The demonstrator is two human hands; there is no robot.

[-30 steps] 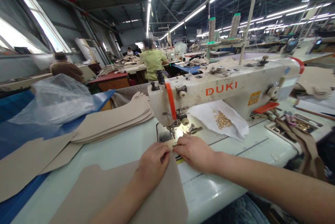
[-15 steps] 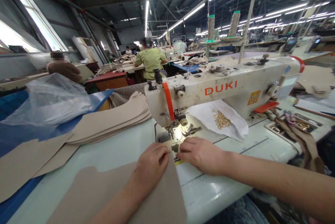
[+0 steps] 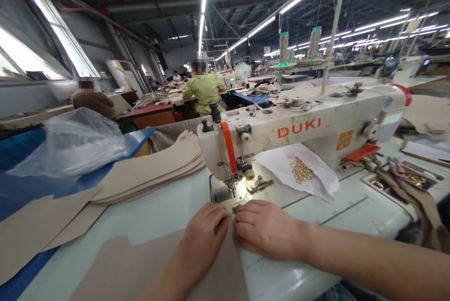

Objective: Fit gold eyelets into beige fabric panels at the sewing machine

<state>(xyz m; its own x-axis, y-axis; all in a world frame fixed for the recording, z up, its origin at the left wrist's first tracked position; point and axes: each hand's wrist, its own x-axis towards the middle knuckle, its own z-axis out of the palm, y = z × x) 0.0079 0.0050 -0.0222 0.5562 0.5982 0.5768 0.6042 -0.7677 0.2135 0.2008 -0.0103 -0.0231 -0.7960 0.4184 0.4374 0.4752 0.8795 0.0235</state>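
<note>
A large beige fabric panel point(image 3: 140, 263) lies on the pale sewing machine table, its upper corner just in front of the needle area. My left hand point(image 3: 202, 233) rests on that corner with fingers curled and thumb pinched against it. Close beside it, my right hand point(image 3: 265, 229) has its fingers bent together at the panel's right edge; its fingertips partly hide the grip. A small dark green patch point(image 3: 235, 208) shows just beyond my right fingertips. The presser foot point(image 3: 232, 186) of the sewing machine point(image 3: 298, 123) stands slightly ahead of both hands.
Stacked beige panels point(image 3: 147, 169) lie to the left, near a clear plastic bag point(image 3: 84, 137). White paper point(image 3: 323, 184) under the machine arm holds gold metal fittings point(image 3: 300, 169). Brown straps point(image 3: 418, 198) hang at the right. Other people sit farther back.
My right hand has moved left and closer to my left hand, its fingers now at the panel's edge, covering more of the dark green patch. The view has tilted up slightly.
</note>
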